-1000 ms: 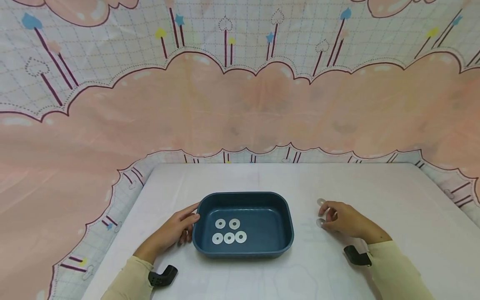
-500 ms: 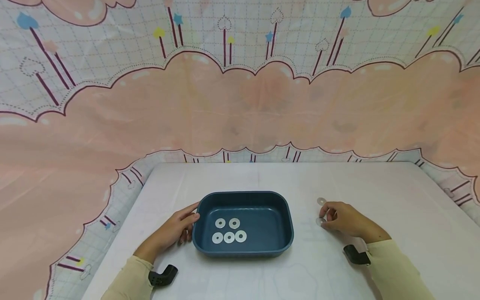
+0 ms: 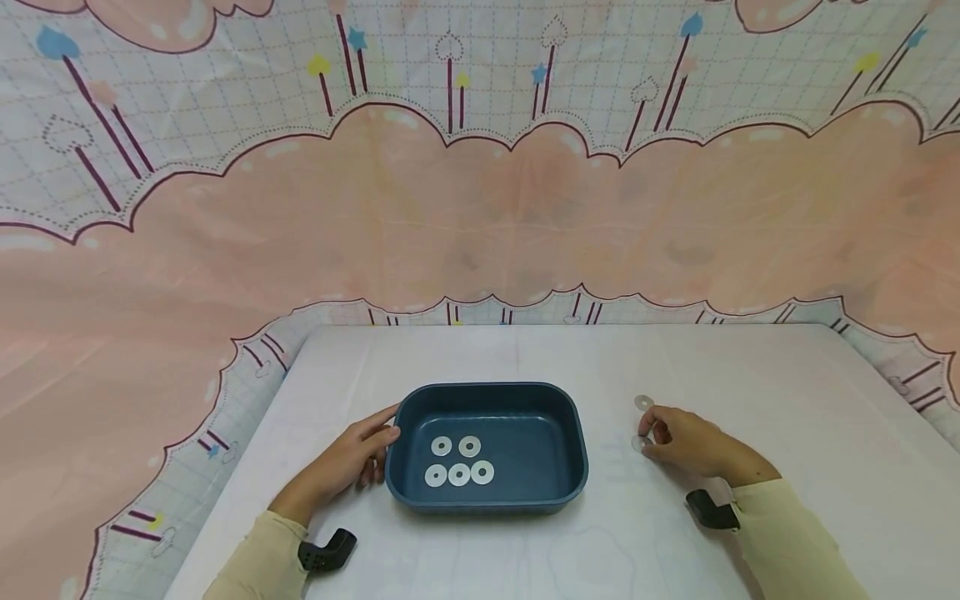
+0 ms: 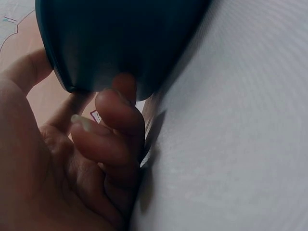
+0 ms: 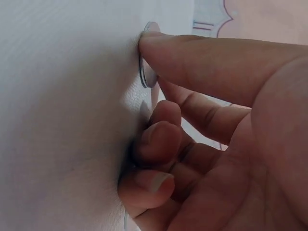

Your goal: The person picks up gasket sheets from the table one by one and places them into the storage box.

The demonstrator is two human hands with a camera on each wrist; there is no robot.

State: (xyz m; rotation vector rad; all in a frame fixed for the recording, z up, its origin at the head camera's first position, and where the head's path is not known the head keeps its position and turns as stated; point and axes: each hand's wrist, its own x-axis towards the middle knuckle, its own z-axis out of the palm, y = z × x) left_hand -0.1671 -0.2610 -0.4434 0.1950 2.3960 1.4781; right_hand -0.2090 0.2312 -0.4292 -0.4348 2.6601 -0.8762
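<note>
A dark blue rectangular tray (image 3: 536, 462) with rounded corners stands on the white table. My left hand (image 3: 347, 458) holds its left end, thumb and index finger at the rim; in the left wrist view the other fingers curl beside the tray wall (image 4: 120, 38). Several flat metal washers (image 3: 490, 472) lie inside on the tray's left half. To the right of the tray, my right hand (image 3: 686, 446) pinches a washer (image 5: 150, 74) by its edge between thumb and index finger. Whether that washer touches the tabletop, I cannot tell. The remaining right fingers are curled against the table.
Another washer (image 3: 643, 402) lies on the table just beyond the right fingertips. The white tabletop (image 3: 517, 558) extends around the tray. A patterned pink and white cloth (image 3: 480, 217) hangs behind the table and down its sides. Each wrist carries a black device (image 3: 711, 510).
</note>
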